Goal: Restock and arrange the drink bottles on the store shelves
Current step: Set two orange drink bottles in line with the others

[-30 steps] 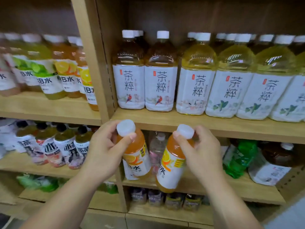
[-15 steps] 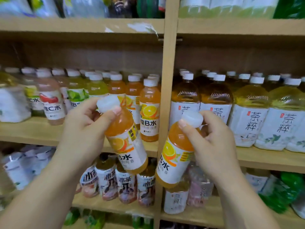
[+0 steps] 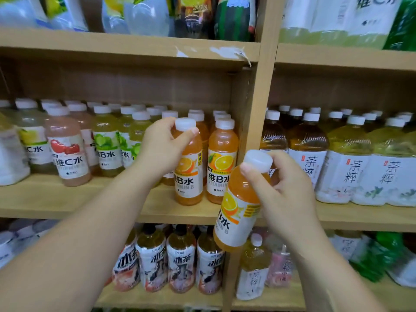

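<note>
With fingers curled round its neck, the left hand [image 3: 162,152] has stood one white-capped orange plastic bottle [image 3: 188,176] on the wooden shelf [image 3: 67,199]; the right hand [image 3: 288,192] pinches a tilted second bottle [image 3: 238,217], not yet placed.

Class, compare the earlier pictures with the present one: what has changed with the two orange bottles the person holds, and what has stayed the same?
The left hand has lifted the left bottle onto the middle shelf, where it stands upright beside a shelved orange bottle, neck still gripped. Unchanged: the right hand holds the right bottle tilted, off the shelf, by its neck.
</note>
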Demonstrator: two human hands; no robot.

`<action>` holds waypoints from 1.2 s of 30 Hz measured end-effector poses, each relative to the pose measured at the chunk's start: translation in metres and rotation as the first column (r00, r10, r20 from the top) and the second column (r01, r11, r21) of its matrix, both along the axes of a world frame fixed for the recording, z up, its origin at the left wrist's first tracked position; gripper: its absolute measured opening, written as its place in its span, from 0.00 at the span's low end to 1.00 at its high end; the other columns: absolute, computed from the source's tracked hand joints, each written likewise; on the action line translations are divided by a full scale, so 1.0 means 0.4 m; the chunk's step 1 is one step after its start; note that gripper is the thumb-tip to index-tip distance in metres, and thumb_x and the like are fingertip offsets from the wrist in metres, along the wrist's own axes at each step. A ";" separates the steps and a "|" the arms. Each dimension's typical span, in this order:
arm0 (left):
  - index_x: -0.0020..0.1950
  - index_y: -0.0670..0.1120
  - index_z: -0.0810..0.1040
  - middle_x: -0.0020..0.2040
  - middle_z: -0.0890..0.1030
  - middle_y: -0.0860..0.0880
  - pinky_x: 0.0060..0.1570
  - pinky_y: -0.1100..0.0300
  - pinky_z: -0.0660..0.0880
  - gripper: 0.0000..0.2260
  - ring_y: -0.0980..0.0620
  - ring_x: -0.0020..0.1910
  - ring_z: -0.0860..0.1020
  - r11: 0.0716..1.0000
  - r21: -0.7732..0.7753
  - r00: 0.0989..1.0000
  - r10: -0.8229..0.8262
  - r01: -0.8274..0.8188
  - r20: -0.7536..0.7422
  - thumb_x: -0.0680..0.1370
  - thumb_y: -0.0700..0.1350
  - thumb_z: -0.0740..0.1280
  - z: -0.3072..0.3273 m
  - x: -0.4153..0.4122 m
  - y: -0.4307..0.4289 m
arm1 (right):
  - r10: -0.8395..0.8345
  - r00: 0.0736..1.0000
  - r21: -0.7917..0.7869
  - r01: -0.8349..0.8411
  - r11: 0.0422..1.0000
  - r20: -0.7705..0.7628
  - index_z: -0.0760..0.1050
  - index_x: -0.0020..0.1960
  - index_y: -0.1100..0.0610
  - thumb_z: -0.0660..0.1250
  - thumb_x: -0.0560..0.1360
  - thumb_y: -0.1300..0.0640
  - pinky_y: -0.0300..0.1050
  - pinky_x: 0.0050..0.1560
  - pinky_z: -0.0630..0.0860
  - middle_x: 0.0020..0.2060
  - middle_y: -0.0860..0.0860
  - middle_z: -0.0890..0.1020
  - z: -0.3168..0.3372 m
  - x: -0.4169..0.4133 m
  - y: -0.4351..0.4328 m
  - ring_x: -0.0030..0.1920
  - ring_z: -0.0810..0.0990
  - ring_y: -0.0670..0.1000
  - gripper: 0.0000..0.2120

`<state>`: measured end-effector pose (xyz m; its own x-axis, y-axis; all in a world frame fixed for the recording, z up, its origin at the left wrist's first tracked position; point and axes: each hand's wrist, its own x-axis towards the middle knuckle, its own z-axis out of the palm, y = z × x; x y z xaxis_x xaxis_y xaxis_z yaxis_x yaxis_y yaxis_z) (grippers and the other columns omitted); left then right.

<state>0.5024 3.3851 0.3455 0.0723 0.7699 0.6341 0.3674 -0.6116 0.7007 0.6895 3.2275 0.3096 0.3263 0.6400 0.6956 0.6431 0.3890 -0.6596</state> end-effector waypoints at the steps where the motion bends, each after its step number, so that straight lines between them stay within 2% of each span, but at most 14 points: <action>1: 0.47 0.47 0.80 0.42 0.83 0.46 0.46 0.40 0.80 0.17 0.41 0.44 0.82 1.000 -0.016 1.000 -0.001 0.000 -0.023 0.75 0.61 0.70 0.005 0.011 0.017 | -0.019 0.999 -0.003 0.019 1.000 0.029 0.77 0.47 0.45 0.64 0.73 0.33 0.45 0.42 0.74 0.44 0.41 0.80 0.003 -0.003 0.002 0.46 0.79 0.43 0.16; 4: 0.50 0.50 0.79 0.43 0.81 0.54 0.52 0.45 0.81 0.14 0.47 0.48 0.82 0.999 -0.033 0.998 0.002 -0.004 -0.060 0.77 0.59 0.71 0.013 0.037 0.053 | -0.056 0.996 -0.018 0.058 0.998 0.073 0.75 0.46 0.45 0.64 0.74 0.33 0.42 0.39 0.68 0.42 0.41 0.78 0.012 -0.009 0.010 0.43 0.77 0.43 0.15; 6: 0.54 0.53 0.80 0.40 0.77 0.62 0.48 0.52 0.80 0.13 0.51 0.46 0.81 1.000 0.006 0.999 0.019 -0.019 -0.050 0.77 0.60 0.72 0.009 0.044 0.059 | -0.058 0.996 -0.028 0.060 0.998 0.067 0.75 0.45 0.45 0.64 0.74 0.34 0.41 0.39 0.68 0.41 0.42 0.78 0.015 -0.011 0.016 0.43 0.77 0.43 0.15; 9: 0.50 0.54 0.80 0.42 0.82 0.59 0.41 0.61 0.76 0.11 0.55 0.45 0.82 0.999 0.038 0.999 0.034 -0.032 -0.042 0.77 0.60 0.71 -0.010 0.039 0.054 | -0.044 0.997 -0.035 0.046 0.998 0.062 0.75 0.45 0.45 0.64 0.73 0.33 0.33 0.37 0.66 0.41 0.42 0.78 0.020 -0.026 0.026 0.42 0.77 0.43 0.16; 12: 0.65 0.47 0.81 0.58 0.83 0.50 0.58 0.47 0.79 0.20 0.50 0.58 0.81 0.999 0.034 1.000 0.031 -0.030 -0.007 0.81 0.60 0.66 -0.039 0.003 0.031 | -0.008 0.998 -0.046 0.011 0.999 0.059 0.76 0.45 0.45 0.65 0.74 0.34 0.36 0.39 0.68 0.41 0.43 0.79 0.027 -0.051 0.043 0.42 0.78 0.43 0.14; 14: 0.66 0.49 0.80 0.60 0.82 0.50 0.61 0.45 0.77 0.21 0.51 0.60 0.79 0.997 0.069 0.997 0.013 -0.018 0.075 0.81 0.60 0.63 -0.067 -0.037 -0.012 | 0.022 0.999 -0.048 -0.020 0.999 0.043 0.76 0.46 0.45 0.65 0.74 0.35 0.42 0.41 0.73 0.42 0.43 0.80 0.035 -0.073 0.059 0.44 0.79 0.42 0.14; 17: 0.61 0.56 0.80 0.53 0.83 0.56 0.45 0.58 0.77 0.18 0.58 0.44 0.79 0.983 0.039 0.978 -0.182 0.179 0.106 0.77 0.63 0.63 -0.128 -0.097 -0.092 | 0.096 0.995 -0.068 -0.094 0.993 0.020 0.78 0.50 0.44 0.65 0.74 0.35 0.54 0.48 0.81 0.46 0.44 0.82 0.053 -0.118 0.090 0.49 0.81 0.45 0.14; 19: 0.63 0.59 0.80 0.52 0.84 0.57 0.38 0.63 0.74 0.18 0.55 0.37 0.76 0.935 -0.018 0.935 -0.353 0.354 0.041 0.75 0.61 0.67 -0.168 -0.128 -0.131 | 0.134 0.990 -0.058 -0.132 0.990 0.038 0.78 0.49 0.47 0.66 0.75 0.36 0.57 0.48 0.81 0.45 0.45 0.82 0.066 -0.155 0.113 0.48 0.82 0.46 0.15; 21: 0.68 0.61 0.77 0.51 0.84 0.58 0.37 0.65 0.73 0.24 0.58 0.37 0.76 0.905 -0.049 0.905 -0.425 0.424 -0.018 0.72 0.58 0.73 -0.193 -0.151 -0.140 | 0.159 0.985 -0.042 -0.156 0.987 0.071 0.78 0.49 0.48 0.66 0.75 0.36 0.54 0.45 0.79 0.44 0.46 0.82 0.079 -0.193 0.135 0.46 0.80 0.46 0.16; 23: 0.70 0.58 0.76 0.56 0.85 0.57 0.49 0.62 0.79 0.28 0.59 0.49 0.83 0.883 -0.094 0.888 -0.458 0.460 0.039 0.70 0.53 0.78 -0.201 -0.171 -0.131 | 0.197 0.977 -0.051 -0.193 0.980 0.085 0.78 0.50 0.48 0.65 0.75 0.35 0.53 0.45 0.78 0.44 0.46 0.81 0.086 -0.228 0.152 0.45 0.80 0.46 0.17; 25: 0.68 0.59 0.76 0.61 0.85 0.54 0.60 0.49 0.80 0.27 0.53 0.60 0.83 0.896 -0.112 0.903 -0.423 0.429 0.075 0.70 0.52 0.79 -0.205 -0.192 -0.114 | 0.238 0.967 -0.080 -0.231 0.970 0.087 0.79 0.51 0.48 0.64 0.75 0.35 0.56 0.48 0.80 0.45 0.46 0.82 0.089 -0.253 0.167 0.47 0.81 0.46 0.17; 27: 0.65 0.62 0.77 0.60 0.85 0.55 0.59 0.43 0.80 0.26 0.51 0.59 0.84 0.947 -0.075 0.950 -0.312 0.314 0.028 0.69 0.57 0.80 -0.209 -0.212 -0.095 | 0.282 0.957 -0.104 -0.274 0.956 0.071 0.80 0.54 0.47 0.66 0.76 0.36 0.57 0.51 0.81 0.48 0.44 0.84 0.089 -0.264 0.180 0.49 0.82 0.45 0.16; 33: 0.57 0.69 0.77 0.52 0.85 0.64 0.50 0.51 0.83 0.21 0.62 0.49 0.84 0.998 0.003 0.995 -0.055 0.055 0.082 0.66 0.64 0.77 -0.211 -0.229 -0.041 | 0.120 0.971 -0.061 -0.110 0.992 0.207 0.75 0.68 0.44 0.64 0.78 0.38 0.41 0.46 0.76 0.54 0.42 0.77 0.052 -0.227 0.208 0.47 0.77 0.42 0.21; 36: 0.55 0.65 0.78 0.50 0.85 0.65 0.50 0.51 0.83 0.20 0.63 0.48 0.84 0.999 -0.034 0.995 -0.004 0.008 0.100 0.66 0.64 0.75 -0.211 -0.212 -0.007 | -0.009 0.951 -0.044 0.023 0.999 0.308 0.72 0.69 0.43 0.71 0.77 0.44 0.42 0.43 0.74 0.52 0.44 0.73 0.009 -0.204 0.214 0.46 0.76 0.45 0.22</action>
<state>0.4177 3.3822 0.2611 0.0146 0.7913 0.6113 0.2907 -0.5883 0.7546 0.6078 3.3131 0.3130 0.1115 0.6707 0.7333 0.8237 0.3504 -0.4458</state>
